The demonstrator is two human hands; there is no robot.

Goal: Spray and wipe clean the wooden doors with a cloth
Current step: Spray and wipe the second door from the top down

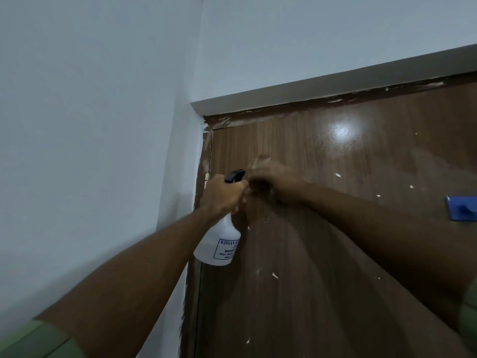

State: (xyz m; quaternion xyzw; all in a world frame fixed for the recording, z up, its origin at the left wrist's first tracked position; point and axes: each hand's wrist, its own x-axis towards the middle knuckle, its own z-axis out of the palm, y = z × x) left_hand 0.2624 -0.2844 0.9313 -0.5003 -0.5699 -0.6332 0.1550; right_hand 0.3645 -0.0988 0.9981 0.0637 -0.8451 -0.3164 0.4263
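A pale wall (90, 112) fills the left of the frame; the brown wooden door (335, 202), flecked with white specks, fills the right. Left of centre, the left hand (222, 195) grips the neck of a white spray bottle (219, 244), fingers curled round it below the black nozzle. Just beside it the right hand (268, 171) lies blurred against the door; its grip cannot be told. A blue hook (462, 208) sits at the right edge.

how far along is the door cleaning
Done: nothing looks finished; white flecks dot the wooden door. In hand: the left hand grips the spray bottle, and the blurred right hand is up at the door; no cloth is clearly visible. Left: nearly all of it.
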